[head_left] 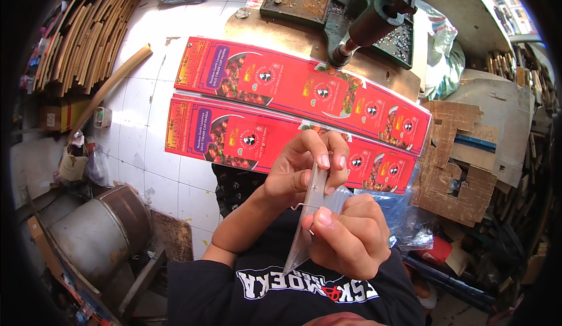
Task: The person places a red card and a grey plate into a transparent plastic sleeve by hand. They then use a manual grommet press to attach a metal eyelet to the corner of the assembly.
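Observation:
A thin, translucent plastic panel [300,245] is held up on edge in front of my chest. My left hand [307,165] pinches its upper part, with the thumb on one side and the fingers curled over the top. My right hand [354,232] is closed beside its middle, at a thin bent white wire [297,207] that sticks out through the panel, thumb and forefinger pressed together. The wire's inner end is partly covered by the fingers. Beyond my hands lie two long red printed boards [275,83], roughly side by side; the nearer one is partly hidden by my hands.
A dark green drill press [374,19] with a metal-littered tray [295,1] stands at the far side of the bench. Cut brown boards [462,168] lie at right. Stacked cardboard strips [88,33] fill the far left, above a rusty metal drum [96,226].

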Demonstrator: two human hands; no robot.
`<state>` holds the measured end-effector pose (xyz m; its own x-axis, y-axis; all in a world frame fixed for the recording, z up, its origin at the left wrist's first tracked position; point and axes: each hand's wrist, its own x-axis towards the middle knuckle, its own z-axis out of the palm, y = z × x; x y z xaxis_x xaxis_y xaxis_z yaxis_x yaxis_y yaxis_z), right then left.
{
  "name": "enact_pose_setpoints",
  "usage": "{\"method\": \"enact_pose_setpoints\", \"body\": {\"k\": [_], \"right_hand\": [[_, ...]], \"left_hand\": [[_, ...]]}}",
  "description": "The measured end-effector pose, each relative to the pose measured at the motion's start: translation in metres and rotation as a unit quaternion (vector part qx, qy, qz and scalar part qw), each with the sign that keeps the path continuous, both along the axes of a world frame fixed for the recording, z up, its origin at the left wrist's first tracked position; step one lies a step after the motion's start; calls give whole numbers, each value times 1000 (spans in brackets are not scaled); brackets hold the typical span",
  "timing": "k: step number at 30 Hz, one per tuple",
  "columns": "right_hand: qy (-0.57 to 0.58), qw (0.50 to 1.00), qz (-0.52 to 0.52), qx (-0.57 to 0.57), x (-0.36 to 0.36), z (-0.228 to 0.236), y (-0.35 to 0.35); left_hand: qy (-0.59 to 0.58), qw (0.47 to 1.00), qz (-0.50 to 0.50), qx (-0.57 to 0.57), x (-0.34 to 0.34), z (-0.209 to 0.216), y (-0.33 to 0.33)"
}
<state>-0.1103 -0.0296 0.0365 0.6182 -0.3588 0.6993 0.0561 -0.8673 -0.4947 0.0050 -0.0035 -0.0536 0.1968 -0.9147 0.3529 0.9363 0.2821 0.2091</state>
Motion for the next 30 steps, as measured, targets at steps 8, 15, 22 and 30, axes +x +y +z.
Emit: {"method": "enact_pose_setpoints", "body": {"k": [8,15,22,30], "right_hand": [[-58,990,-64,114,-2,-4,-8],[30,989,-64,127,1,-13,-1],[62,984,-52,159,1,-7,-9],[80,986,-44,140,2,-3,-17]], "left_hand": [[21,999,-2,-27,1,-2,0],[26,999,24,-33,3,-4,-1],[23,999,31,-26,2,-4,-1],[42,998,16,-40,3,-7,0]]}}
